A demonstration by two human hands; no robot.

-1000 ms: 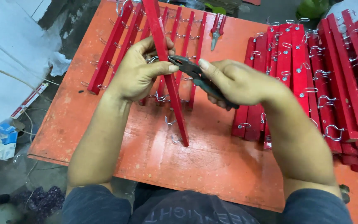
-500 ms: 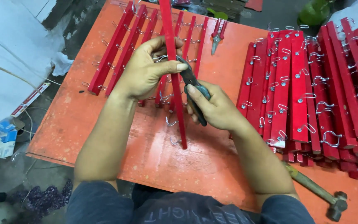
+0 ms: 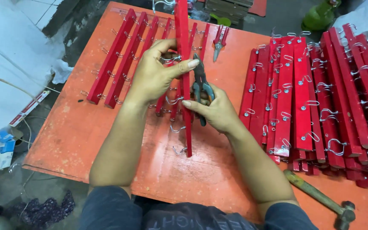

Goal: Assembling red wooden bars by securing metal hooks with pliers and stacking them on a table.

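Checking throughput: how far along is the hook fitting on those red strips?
Done: a big stack of hooked red strips lies at the right of the orange table. In hand: the left hand holds one red strip upright while the right hand works pliers at it. Left: a smaller row of strips at the left, hooks also visible.

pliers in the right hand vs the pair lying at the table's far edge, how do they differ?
The held pliers have dark teal handles and sit in the right hand, nose at the red strip. The spare pliers have red handles and lie untouched on the orange table, nose toward the person. Both are slim-nosed hand pliers.
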